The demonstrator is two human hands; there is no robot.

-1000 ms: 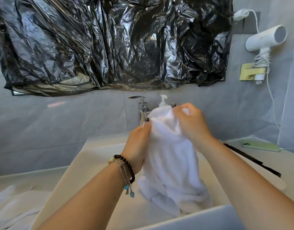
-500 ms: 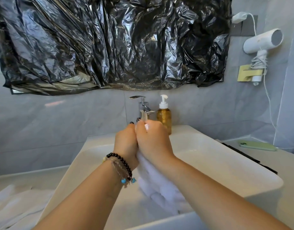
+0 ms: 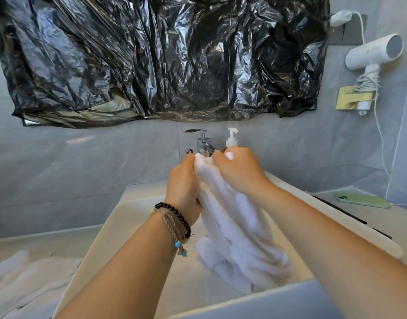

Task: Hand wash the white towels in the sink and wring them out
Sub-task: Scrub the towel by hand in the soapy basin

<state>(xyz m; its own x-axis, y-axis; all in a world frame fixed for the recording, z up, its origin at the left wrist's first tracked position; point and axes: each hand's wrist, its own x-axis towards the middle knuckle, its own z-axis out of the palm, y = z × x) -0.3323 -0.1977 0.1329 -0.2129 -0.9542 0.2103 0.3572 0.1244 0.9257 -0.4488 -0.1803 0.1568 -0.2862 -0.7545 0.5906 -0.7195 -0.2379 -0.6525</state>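
Since half a second ago the hands have parted and risen at frame centre. The left hand (image 3: pixel 183 180) and right hand (image 3: pixel 238 171) both grip the white terry towel (image 3: pixel 234 226), which hangs lengthwise (nearly vertical) into the white ceramic sink (image 3: pixel 119 222).

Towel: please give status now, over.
Left hand and right hand both grip towel. Towel hangs bunched over sink. Nothing in the way.
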